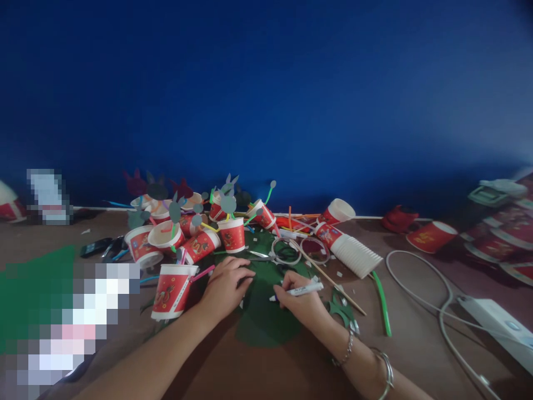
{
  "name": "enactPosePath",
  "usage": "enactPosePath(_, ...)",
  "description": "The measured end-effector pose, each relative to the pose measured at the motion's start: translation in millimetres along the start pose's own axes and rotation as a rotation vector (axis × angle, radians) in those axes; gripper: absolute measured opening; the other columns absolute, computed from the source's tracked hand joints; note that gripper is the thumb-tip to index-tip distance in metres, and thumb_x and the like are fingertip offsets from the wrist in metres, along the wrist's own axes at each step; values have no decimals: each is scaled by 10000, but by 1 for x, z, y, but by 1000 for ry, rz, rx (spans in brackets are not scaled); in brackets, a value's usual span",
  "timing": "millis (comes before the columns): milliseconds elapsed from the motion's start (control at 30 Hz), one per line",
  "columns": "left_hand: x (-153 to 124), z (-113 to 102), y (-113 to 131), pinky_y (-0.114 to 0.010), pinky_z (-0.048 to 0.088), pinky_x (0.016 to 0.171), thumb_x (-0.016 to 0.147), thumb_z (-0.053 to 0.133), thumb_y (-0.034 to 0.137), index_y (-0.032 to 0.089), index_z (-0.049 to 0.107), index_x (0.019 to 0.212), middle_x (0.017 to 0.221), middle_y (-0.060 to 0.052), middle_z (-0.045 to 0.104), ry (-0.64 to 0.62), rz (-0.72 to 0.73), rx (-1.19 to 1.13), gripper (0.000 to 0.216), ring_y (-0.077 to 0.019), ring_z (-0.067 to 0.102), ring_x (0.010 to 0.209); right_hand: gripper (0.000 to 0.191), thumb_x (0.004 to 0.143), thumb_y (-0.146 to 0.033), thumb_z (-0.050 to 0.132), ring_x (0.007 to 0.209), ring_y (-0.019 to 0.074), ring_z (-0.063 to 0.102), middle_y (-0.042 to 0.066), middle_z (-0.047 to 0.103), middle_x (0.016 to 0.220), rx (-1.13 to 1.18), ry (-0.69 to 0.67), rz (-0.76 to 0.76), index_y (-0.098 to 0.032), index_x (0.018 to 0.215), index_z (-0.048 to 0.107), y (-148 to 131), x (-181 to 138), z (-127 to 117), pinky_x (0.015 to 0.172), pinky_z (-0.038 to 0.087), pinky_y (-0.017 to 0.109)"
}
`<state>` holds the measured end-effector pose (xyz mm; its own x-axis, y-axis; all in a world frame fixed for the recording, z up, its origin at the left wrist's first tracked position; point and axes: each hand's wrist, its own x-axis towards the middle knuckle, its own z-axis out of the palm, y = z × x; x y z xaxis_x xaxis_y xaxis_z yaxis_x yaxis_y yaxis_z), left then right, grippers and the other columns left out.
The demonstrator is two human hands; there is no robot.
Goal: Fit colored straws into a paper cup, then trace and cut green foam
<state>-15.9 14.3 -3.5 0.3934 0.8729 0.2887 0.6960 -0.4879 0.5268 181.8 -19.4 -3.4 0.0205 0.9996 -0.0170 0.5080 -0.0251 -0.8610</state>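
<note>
A white marker pen (307,290) with a dark tip is pinched in my right hand (297,297), its tip just above dark green paper (266,322). My left hand (228,283) lies flat with fingers spread on the left side of that paper. Beyond the fingers lie scissors (261,256) with dark handles. Close to my left wrist stands a red and white paper cup (172,291) with a pink straw stuck out of its side. Green paper scraps (342,310) lie beside my right wrist.
Several red paper cups with straws and grey paper shapes crowd the back left. A stack of nested cups (352,253) lies right of centre, near a thin wooden stick (333,280) and a green straw (382,305). A white power strip (497,325) with its cable occupies the right.
</note>
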Motion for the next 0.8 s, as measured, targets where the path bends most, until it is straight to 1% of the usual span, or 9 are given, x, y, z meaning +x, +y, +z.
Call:
enactPosePath(67, 0, 1, -1, -415, 449, 877, 812, 563, 212, 269, 702, 887, 1103, -25, 643, 17, 7, -7, 168, -235, 539, 1043, 240, 704, -259, 571, 399, 97, 439, -48, 516, 408, 1, 11, 3, -213, 529, 413, 1, 0, 0, 410, 296, 195)
enactPosePath(133, 0, 2, -3, -420, 445, 899, 811, 552, 187, 250, 692, 892, 1110, -40, 634, 56, 9, -29, 174, -238, 533, 1059, 241, 712, -270, 574, 402, 97, 440, -44, 524, 410, 61, 19, 11, -212, 537, 418, 2, 1, -1, 418, 301, 198)
enactPosePath(233, 1, 4, -5, -423, 438, 924, 812, 530, 155, 221, 667, 914, 1109, -65, 618, 126, 20, -85, 183, -235, 529, 1071, 270, 740, -332, 580, 401, 89, 422, -29, 559, 433, 252, 41, 39, -208, 561, 421, 3, 3, -3, 422, 296, 198)
enactPosePath(300, 1, 4, -6, -420, 441, 926, 818, 513, 145, 207, 646, 937, 1085, -77, 612, 173, 31, -129, 190, -230, 537, 1058, 296, 754, -379, 585, 386, 74, 377, -29, 560, 444, 373, 68, 71, -204, 579, 421, 4, 4, -5, 403, 259, 193)
enactPosePath(467, 0, 1, -1, -383, 450, 920, 845, 464, 145, 195, 595, 987, 1046, -82, 587, 312, 39, -262, 199, -208, 548, 1031, 335, 751, -437, 614, 381, 55, 289, -86, 404, 395, 523, 91, 91, -197, 605, 431, 1, 3, -8, 393, 187, 190)
enactPosePath(567, -1, -2, 2, -364, 445, 920, 861, 413, 121, 200, 578, 1004, 1048, -80, 574, 375, 68, -306, 232, -199, 544, 1032, 324, 715, -425, 650, 395, 55, 283, -93, 368, 412, 540, 102, 83, -190, 601, 459, -3, 4, -9, 400, 194, 194)
enactPosePath(667, -3, -4, 3, -356, 449, 904, 868, 375, 99, 202, 567, 1010, 1042, -83, 571, 384, 96, -306, 261, -196, 543, 1024, 271, 688, -394, 660, 421, 73, 340, -68, 421, 451, 479, 175, 61, -182, 603, 515, -7, 3, -11, 411, 245, 203)
enactPosePath(733, -3, -4, 3, -365, 449, 896, 868, 380, 99, 203, 561, 1009, 1033, -86, 577, 356, 126, -273, 252, -199, 542, 1015, 225, 687, -387, 652, 461, 98, 403, -41, 485, 503, 413, 271, 8, -180, 651, 575, -10, 1, -13, 433, 302, 215)
enactPosePath(800, -4, -4, 4, -382, 449, 881, 866, 403, 112, 203, 558, 1013, 1016, -86, 588, 288, 156, -201, 233, -209, 540, 997, 222, 710, -402, 629, 521, 129, 466, -11, 557, 585, 355, 366, -56, -183, 743, 620, -13, -2, -15, 478, 366, 235)
